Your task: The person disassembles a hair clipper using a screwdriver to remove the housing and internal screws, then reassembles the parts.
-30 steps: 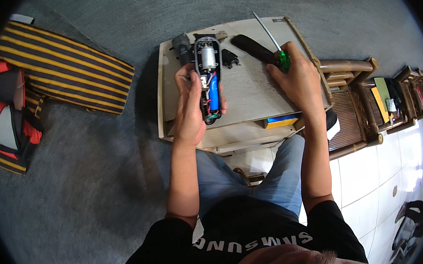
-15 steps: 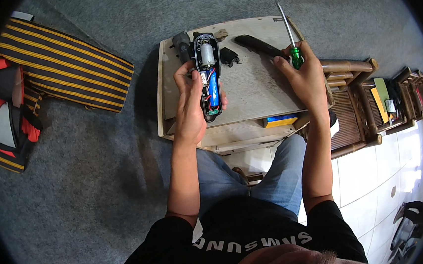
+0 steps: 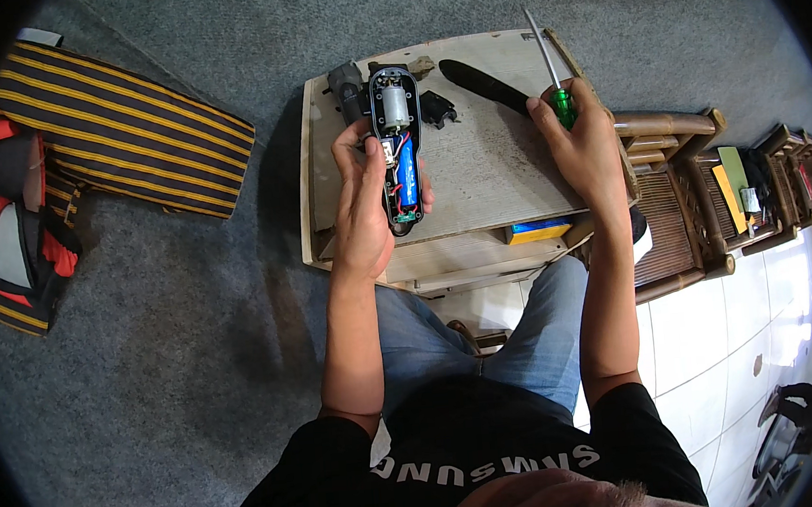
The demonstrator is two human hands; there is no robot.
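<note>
My left hand (image 3: 361, 195) is closed around an opened black handheld device (image 3: 383, 184), which resembles a hair clipper. In its shell show a silver motor (image 3: 395, 107), a blue cylindrical battery (image 3: 406, 172), thin red wires and a small green circuit board (image 3: 407, 217). My right hand (image 3: 581, 144) grips a screwdriver (image 3: 561, 103) by its green handle, the shaft pointing up and away. A long black shell cover (image 3: 478, 83) reaches from my right thumb and fingers over the table. Beside the device lies a small black plastic part (image 3: 437, 108).
The wooden table (image 3: 496, 180) has an open shelf with a blue and yellow box (image 3: 540, 231). A dark grey part (image 3: 347, 91) and a small brownish piece (image 3: 420, 67) lie at its far left. Bamboo furniture (image 3: 671, 233) stands right; a striped cushion (image 3: 138, 122) lies left.
The black cover has turned and shifted slightly left and away, showing more of its broad face. The screwdriver has shifted slightly left with my right hand. My left hand still holds the device.
</note>
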